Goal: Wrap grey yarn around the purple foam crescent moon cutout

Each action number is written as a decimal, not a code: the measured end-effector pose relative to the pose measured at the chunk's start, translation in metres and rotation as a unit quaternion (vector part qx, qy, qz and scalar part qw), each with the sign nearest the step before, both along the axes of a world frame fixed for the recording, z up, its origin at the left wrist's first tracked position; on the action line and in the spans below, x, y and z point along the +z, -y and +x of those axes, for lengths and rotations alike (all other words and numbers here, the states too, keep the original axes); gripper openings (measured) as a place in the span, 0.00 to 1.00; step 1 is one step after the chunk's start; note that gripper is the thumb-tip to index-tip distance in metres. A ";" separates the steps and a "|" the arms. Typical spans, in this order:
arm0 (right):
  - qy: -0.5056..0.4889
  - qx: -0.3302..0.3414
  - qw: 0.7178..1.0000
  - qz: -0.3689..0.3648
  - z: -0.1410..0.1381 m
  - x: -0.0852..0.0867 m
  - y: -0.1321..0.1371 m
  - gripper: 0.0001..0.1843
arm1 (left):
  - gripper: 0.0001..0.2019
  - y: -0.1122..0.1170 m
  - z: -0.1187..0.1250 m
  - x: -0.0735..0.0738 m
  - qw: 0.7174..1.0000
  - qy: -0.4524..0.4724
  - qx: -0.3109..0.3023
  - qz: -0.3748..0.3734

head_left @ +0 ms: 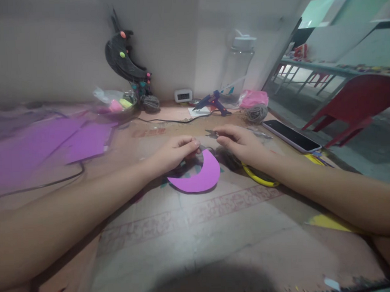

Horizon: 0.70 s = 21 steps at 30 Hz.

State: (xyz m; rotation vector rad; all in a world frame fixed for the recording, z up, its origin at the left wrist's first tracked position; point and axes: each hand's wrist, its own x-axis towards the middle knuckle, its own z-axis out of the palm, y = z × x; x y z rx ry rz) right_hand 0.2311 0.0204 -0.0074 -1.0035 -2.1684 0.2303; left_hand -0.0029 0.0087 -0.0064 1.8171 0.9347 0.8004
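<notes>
My left hand (174, 153) pinches the upper tip of a purple crescent-shaped foam piece (201, 173) that lies on the table in front of me. My right hand (242, 142) is closed on small scissors (211, 133), whose blades point left toward the crescent's tip. A yellow ring (259, 179) lies partly under my right wrist. Both forearms rest low over the table.
Purple foam sheets (53, 145) lie at the left. A blue glue gun (212, 101), a bowl of coloured bits (117, 105), a black crescent decoration (125, 58), a small clock (183, 95) and a water bottle (238, 68) stand at the back. A phone (289, 135) lies right, beside a red chair (355, 106).
</notes>
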 end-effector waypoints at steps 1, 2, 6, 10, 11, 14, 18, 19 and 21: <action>-0.009 -0.008 1.000 -0.007 0.000 0.000 -0.001 0.17 | 0.16 0.000 0.000 0.000 1.000 -0.003 0.000 0.004; -0.015 -0.012 1.000 -0.012 0.000 -0.001 -0.001 0.17 | 0.16 0.000 0.000 0.000 1.000 -0.004 0.000 0.006; 0.000 -0.009 1.000 -0.016 0.000 -0.003 -0.005 0.18 | 0.17 0.001 0.000 0.000 1.000 -0.011 -0.003 0.007; 0.015 0.029 0.999 -0.020 0.000 -0.006 -0.009 0.26 | 0.17 0.001 0.000 -0.001 1.000 -0.014 -0.014 0.007; 0.009 0.044 0.999 -0.022 0.000 -0.007 -0.010 0.27 | 0.17 0.001 0.000 -0.002 1.000 -0.012 -0.017 0.004; 0.007 0.069 0.998 0.001 0.000 -0.005 -0.009 0.26 | 0.17 0.002 0.000 -0.002 1.000 -0.012 -0.016 -0.004; 0.033 0.056 0.998 0.024 -0.002 0.003 -0.001 0.13 | 0.18 0.003 0.001 -0.001 1.000 -0.017 -0.011 0.001; 0.034 0.059 0.998 0.010 -0.003 0.005 0.001 0.13 | 0.17 0.004 0.001 0.000 1.000 -0.018 -0.010 0.001; 0.039 0.081 0.996 -0.018 -0.004 0.008 0.005 0.13 | 0.17 0.005 0.001 0.001 1.000 -0.024 -0.006 0.000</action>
